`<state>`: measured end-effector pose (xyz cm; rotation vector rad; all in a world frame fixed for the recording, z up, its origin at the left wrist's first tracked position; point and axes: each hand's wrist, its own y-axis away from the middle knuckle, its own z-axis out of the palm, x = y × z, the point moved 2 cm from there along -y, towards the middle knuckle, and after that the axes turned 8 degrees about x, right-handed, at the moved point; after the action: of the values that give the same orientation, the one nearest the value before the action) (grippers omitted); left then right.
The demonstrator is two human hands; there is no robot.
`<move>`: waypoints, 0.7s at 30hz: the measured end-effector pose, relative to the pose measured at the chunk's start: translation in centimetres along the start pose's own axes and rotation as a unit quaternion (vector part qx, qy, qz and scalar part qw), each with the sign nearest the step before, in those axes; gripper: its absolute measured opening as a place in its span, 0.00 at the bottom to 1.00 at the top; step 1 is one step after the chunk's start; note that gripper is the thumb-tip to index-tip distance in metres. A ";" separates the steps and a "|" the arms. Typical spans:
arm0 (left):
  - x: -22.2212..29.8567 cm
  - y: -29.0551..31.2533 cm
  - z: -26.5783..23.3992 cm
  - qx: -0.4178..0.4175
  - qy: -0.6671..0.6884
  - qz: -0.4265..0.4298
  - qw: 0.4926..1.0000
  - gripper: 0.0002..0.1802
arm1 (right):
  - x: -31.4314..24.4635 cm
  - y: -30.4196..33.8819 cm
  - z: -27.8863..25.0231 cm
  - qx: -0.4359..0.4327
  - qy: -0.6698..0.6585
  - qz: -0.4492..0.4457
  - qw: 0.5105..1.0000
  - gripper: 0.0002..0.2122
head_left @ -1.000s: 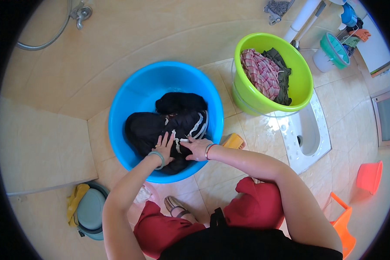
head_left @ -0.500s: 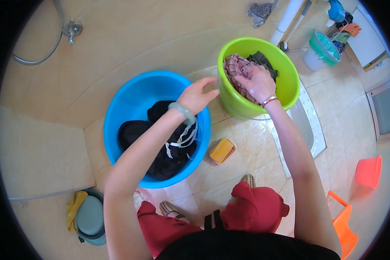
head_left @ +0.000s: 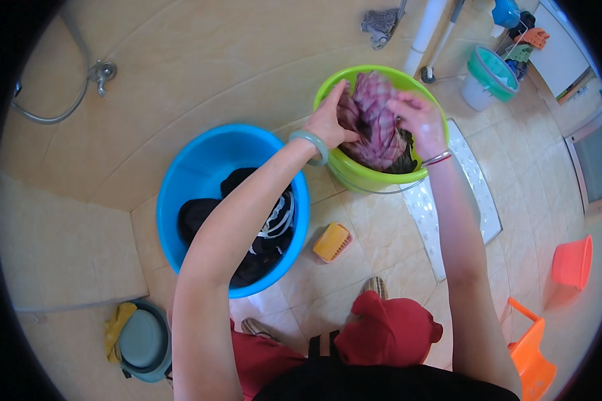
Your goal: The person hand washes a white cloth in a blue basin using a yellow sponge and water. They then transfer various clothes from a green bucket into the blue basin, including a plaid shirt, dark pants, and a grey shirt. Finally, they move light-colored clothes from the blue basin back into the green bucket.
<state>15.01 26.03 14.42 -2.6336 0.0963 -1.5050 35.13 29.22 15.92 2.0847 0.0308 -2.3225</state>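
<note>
A pink-and-maroon plaid garment (head_left: 376, 123) is bunched up in a lime-green bucket (head_left: 354, 179), its upper part lifted and slightly blurred. My right hand (head_left: 423, 122) pinches the garment from the right side. On its left side my left hand (head_left: 329, 125), with a pale green bangle at the wrist, has thumb and fingers spread around the edge of the cloth. A dark garment (head_left: 405, 162) shows beneath the plaid one. To the left stands a blue basin (head_left: 169, 200) holding black clothes (head_left: 197, 215) with white straps, partly covered by my left forearm.
A yellow soap bar (head_left: 332, 242) sits in a dish on the tiles. Right of the bucket lies a white squat-toilet pan (head_left: 478, 194). An orange stool (head_left: 535, 354) and a coral bucket (head_left: 572, 262) stand at right, stacked grey basins (head_left: 144, 337) at lower left.
My left hand has moved right, from above the gap between the vessels to the plaid garment. My right hand has shifted to the garment's right side, and the cloth has been raised.
</note>
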 end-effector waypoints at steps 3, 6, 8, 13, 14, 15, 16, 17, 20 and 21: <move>-0.4 -0.8 1.8 -0.008 0.185 -0.035 0.982 0.66 | -4.1 0.5 -0.8 -0.017 -0.173 -0.035 0.984 0.06; -0.1 -1.7 3.3 -0.040 0.182 0.015 0.982 0.68 | -7.1 1.2 -1.0 -0.039 -0.321 -0.087 0.942 0.06; 0.2 -1.8 4.2 -0.069 0.107 0.083 0.988 0.70 | -8.7 1.9 -0.2 -0.034 -0.380 -0.112 0.918 0.06; 2.0 -1.1 4.1 -0.010 0.307 -0.023 0.952 0.27 | -8.9 1.5 0.9 -0.010 -0.175 -0.212 0.961 0.09; 3.3 -0.6 2.8 -0.010 0.345 -0.044 0.938 0.25 | -9.4 1.6 0.4 -0.006 -0.163 -0.229 0.960 0.09; 4.6 0.0 1.2 -0.014 0.384 -0.063 0.921 0.23 | -10.1 1.9 -0.4 0.000 -0.148 -0.247 0.958 0.09; 5.3 0.7 -0.9 -0.011 0.415 -0.090 0.905 0.22 | -10.4 2.1 -0.6 0.003 -0.143 -0.257 0.956 0.09; 6.1 1.3 -2.8 -0.006 0.471 -0.064 0.880 0.22 | -10.6 2.3 -0.6 -0.011 -0.143 -0.273 0.951 0.08; 8.2 2.0 -7.5 -0.028 0.565 0.014 0.825 0.21 | -12.8 3.8 1.9 -0.064 -0.139 -0.311 0.938 0.09; 9.3 2.4 -8.4 -0.036 0.562 0.024 0.826 0.20 | -13.6 4.2 2.5 -0.095 -0.135 -0.319 0.933 0.09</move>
<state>12.45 22.19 26.32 -1.3713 0.2953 -2.7956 34.18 24.93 29.71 1.8234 1.0247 -2.7679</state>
